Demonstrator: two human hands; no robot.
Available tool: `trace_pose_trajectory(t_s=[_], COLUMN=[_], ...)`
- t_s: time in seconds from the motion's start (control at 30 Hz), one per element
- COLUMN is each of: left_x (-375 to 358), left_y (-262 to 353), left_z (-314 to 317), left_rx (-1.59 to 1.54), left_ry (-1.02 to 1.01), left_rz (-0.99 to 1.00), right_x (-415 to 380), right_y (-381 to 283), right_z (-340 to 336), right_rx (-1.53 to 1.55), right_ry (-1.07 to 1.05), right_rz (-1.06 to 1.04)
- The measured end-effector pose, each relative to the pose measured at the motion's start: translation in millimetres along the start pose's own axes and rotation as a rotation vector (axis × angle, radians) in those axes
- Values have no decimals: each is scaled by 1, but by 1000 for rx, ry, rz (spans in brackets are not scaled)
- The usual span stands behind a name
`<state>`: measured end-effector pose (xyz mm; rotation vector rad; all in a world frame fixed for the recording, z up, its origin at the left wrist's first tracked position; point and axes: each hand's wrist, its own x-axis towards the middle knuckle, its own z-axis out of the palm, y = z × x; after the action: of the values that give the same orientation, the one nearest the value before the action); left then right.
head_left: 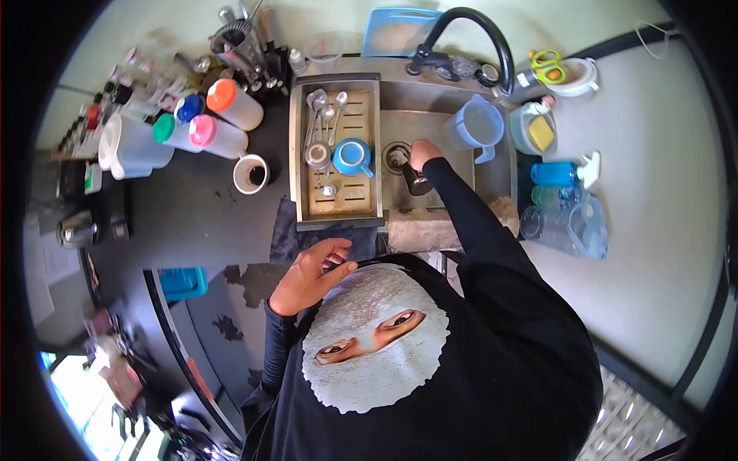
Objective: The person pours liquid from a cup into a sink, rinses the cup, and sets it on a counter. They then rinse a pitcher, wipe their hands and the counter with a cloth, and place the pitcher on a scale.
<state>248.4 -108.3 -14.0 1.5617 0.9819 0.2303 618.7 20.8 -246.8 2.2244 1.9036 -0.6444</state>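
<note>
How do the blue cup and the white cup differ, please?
The blue cup is upside down, while the white cup is upright. The blue cup shows its base, while the white cup shows something dark inside it. The blue cup is on the slotted drying tray; the white cup is on the dark counter. Both are round.

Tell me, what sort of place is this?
Probably a café or bar's washing-up corner, though it could be a home kitchen: there's a sink with a tall black tap, a slatted tray holding spoons and a blue cup, and capped squeeze bottles nearby.
</note>
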Motion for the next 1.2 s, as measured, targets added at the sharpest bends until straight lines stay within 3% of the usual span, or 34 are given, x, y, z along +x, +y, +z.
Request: trace_pose_trajectory(t_s=[0.1, 0.17, 0.2, 0.3, 0.43, 0.5, 0.53, 0.57, 0.63, 0.73, 0.77, 0.83, 0.97, 1.03, 1.07, 1.13, 1.2], left_x=[1, 3, 4, 6, 19, 29, 35, 42, 60, 92, 105, 135, 199, 221, 228, 239, 243], left_y=[5, 12, 15, 20, 25, 31, 35, 34, 44, 59, 59, 49, 26, 16, 12, 10, 7], left_z=[36, 53, 60, 71, 71, 71, 71, 74, 73, 75, 76, 83, 100, 108, 110, 111, 111], left_rx=[-61, -91, -114, -141, -95, -54, -29, -8, 17, 0, 16, 66, 2, 174, 182, 374, 400], left_ry=[93, 124, 119, 111, 106, 110, 130, 119, 25, -113, -123, -148, -148, 87, 90, 249, 241], left_rz=[-29, -60, -83, -119, -115, -83, -63, -43, -41, -31, -34, 81, 19, -18, -24, 128, 140], right_x=[17, 39, 40, 31, -6, -7, -35, -52, -67, -90, -99, -115, -134, -135, -135, -134, -138], right_y=[-22, -27, -32, -29, 25, 62, 57, 58, 56, 48, 45, 43, 48, 48, 48, 47, 49], right_z=[-12, -14, -15, -29, -15, 37, 12, 9, 14, -7, -18, -37, -49, -42, -41, -45, -52], right_rx=[-73, -68, 6, -111, 122, 517, 724, 797, 849, 877, 890, 621, 639, 1069, 1079, 1428, 1445], right_ry=[-47, -410, -490, -566, -108, 58, 64, 264, 492, 661, 671, 733, 648, 653, 652, 463, 420], right_rz=[-72, 17, 114, 32, -26, 112, 161, 34, -27, -87, -75, -18, 11, -90, -93, 40, 31])
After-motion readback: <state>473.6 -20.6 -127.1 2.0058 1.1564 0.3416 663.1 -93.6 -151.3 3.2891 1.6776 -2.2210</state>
